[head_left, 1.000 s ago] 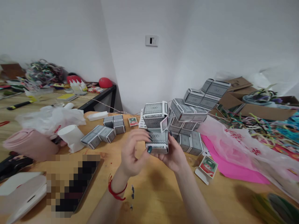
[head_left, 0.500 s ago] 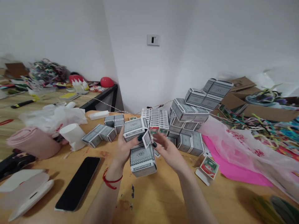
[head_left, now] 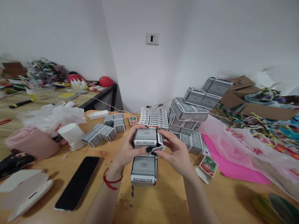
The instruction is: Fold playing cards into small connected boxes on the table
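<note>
Between my hands is a playing-card block [head_left: 144,166], two boxy parts folded from grey-patterned cards, one behind the other. My left hand [head_left: 125,151] is closed round the left of the rear part, thumb along its near side. My right hand [head_left: 177,152] grips its right end, where a dark gap shows at the card edges; thumb and fingers press there. Both thumbs nearly meet at the seam. Behind the hands, rows of card packs [head_left: 153,116] stand partly hidden. A stepped stack of similar blocks [head_left: 190,109] rises to the right, and smaller blocks [head_left: 99,133] lie left.
A black phone [head_left: 78,182] lies on the left of the wooden table [head_left: 163,202], near a white roll [head_left: 71,135] and a pink roll [head_left: 32,141]. To the right are an open card box [head_left: 207,166], pink paper [head_left: 230,166] and a plastic bag [head_left: 245,143].
The held block has turned squarer to me and shifted slightly right. The small white card piece at its right side, raised before, now lies against the block. My right hand has closed in on that end.
</note>
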{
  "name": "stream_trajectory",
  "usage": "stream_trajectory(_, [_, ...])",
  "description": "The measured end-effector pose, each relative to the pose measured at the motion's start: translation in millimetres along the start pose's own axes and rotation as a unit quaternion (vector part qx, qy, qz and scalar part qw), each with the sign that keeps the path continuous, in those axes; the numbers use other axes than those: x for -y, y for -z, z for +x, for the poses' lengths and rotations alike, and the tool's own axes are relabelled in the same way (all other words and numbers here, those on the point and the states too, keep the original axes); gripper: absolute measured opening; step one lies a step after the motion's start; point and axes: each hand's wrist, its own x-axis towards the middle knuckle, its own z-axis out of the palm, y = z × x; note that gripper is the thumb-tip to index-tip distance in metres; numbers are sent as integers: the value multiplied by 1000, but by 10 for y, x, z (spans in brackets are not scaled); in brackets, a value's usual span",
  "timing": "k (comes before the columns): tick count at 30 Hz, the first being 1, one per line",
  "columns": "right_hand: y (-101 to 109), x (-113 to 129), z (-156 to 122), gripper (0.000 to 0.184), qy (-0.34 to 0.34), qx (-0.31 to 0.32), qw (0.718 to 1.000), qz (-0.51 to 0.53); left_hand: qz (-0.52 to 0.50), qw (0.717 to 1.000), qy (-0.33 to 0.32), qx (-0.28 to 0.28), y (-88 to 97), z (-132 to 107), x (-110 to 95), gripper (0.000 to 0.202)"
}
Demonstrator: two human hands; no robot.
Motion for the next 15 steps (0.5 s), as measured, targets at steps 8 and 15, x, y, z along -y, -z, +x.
stream_trajectory(8, [-28,-14,-7,52,12,-47,999,22,-71,994,-21,-84,-18,-6,34,52])
stream_trajectory(15, [-92,28,-30,54,19,-89,995,28,-125,982,-12,-143,-75,-17,15,54])
